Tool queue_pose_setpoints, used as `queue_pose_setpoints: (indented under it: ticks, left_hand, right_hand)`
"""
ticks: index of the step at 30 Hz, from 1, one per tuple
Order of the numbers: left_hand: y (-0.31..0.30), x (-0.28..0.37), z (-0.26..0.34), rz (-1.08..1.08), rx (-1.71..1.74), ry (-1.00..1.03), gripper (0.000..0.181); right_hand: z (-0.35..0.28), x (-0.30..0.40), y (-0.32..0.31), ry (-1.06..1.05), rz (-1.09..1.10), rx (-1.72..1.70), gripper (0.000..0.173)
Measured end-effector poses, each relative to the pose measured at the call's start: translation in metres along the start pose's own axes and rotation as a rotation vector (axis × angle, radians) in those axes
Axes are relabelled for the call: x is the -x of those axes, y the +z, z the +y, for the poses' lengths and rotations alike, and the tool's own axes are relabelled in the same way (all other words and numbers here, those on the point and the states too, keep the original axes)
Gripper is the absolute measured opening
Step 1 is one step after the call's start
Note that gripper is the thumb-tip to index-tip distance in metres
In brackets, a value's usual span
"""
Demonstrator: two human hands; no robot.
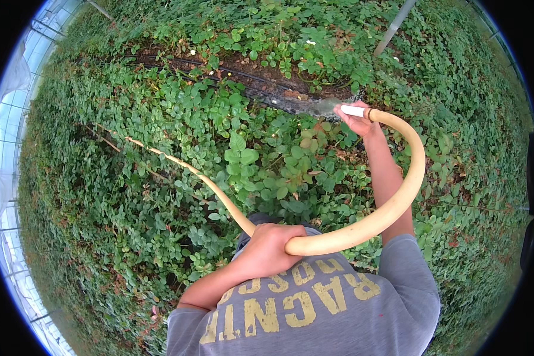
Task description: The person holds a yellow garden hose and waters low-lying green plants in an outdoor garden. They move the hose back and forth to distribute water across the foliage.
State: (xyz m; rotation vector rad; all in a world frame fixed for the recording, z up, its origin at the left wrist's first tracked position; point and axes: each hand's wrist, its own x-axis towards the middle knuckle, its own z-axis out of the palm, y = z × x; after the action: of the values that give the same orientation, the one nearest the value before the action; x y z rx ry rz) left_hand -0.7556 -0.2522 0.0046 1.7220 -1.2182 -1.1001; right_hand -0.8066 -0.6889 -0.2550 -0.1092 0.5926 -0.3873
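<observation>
My left hand (271,249) is wrapped around a thick yellow hose (360,233) close to my chest. From there the hose bends in a wide loop on the right and comes back to a white tube end (355,111). My right hand (360,123) holds that end, its fingers around the tip and partly hidden by it. Water (311,106) sprays leftward from the outlet onto a soil strip (271,80) between the plants. Behind my left hand, the rest of the hose trails off to the upper left, partly covered by leaves.
Dense leafy rose-like bushes (222,111) surround me on all sides. Black irrigation pipes (240,74) run along the soil. A metal post (395,26) slants up at the upper right. Translucent greenhouse sheeting (10,111) borders the left side.
</observation>
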Motion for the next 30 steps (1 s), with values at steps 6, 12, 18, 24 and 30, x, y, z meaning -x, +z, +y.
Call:
queue_pose_setpoints:
  ticks: [6, 12, 18, 24, 30]
  left_hand:
    - [0.007, 0.004, 0.006, 0.034, -0.064, 0.031, 0.014]
    - [-0.002, 0.013, 0.003, 0.125, -0.003, -0.010, 0.014]
    - [-0.020, 0.019, -0.008, 0.200, 0.064, -0.046, 0.014]
    - [-0.040, 0.012, -0.025, 0.198, 0.085, -0.018, 0.014]
    - [-0.061, 0.007, -0.035, 0.169, 0.095, -0.040, 0.015]
  right_hand:
    - [0.067, -0.032, 0.120, 0.155, -0.238, -0.037, 0.029]
    - [0.059, -0.084, 0.146, 0.116, -0.238, -0.029, 0.015]
    - [0.100, -0.108, 0.180, 0.152, -0.256, 0.034, 0.013]
    - [0.112, -0.126, 0.182, 0.088, -0.166, -0.004, 0.020]
    - [0.121, -0.154, 0.179, 0.083, -0.199, 0.009, 0.018]
